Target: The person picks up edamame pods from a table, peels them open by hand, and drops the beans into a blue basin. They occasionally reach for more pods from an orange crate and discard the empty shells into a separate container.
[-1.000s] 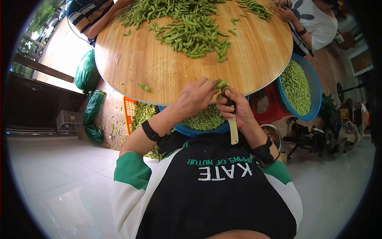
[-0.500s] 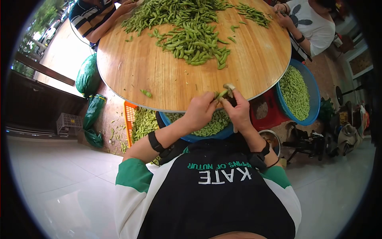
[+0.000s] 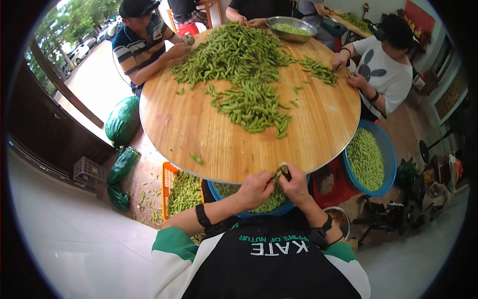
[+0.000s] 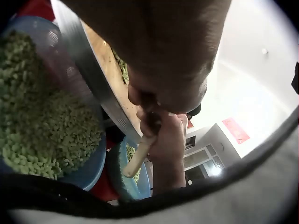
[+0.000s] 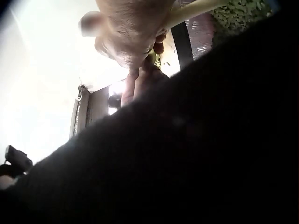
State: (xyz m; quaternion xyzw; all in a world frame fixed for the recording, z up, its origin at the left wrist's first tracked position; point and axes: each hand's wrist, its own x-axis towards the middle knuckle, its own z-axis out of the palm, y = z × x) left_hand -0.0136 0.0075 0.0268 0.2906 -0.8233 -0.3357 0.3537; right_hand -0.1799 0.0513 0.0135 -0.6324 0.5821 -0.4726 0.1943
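Both hands meet just over the near table edge in the head view. My left hand (image 3: 257,190) pinches a green soybean pod (image 3: 278,175) by one end, its fingers curled. Close against it, my right hand (image 3: 296,187) has its thumb and fingers at the pod's other end. That hand also grips a knife, whose cream handle (image 4: 135,161) sticks out below the fist in the left wrist view; the blade is hidden. Under the hands stands a blue basin (image 3: 213,193) of shelled beans. A large heap of soybean pods (image 3: 234,55) covers the table's far half.
The round wooden table (image 3: 174,134) carries a stray pod (image 3: 196,158) near its front. An orange basket (image 3: 168,187) of pods stands at left, a second blue basin (image 3: 390,172) of beans at right. Several people sit around the table, and a metal bowl (image 3: 279,34) stands on its far side.
The head view has tilted up, bringing the far people and metal bowl into sight. My hands have stayed together at the pod; the right has turned, hiding the cream handle in the head view.
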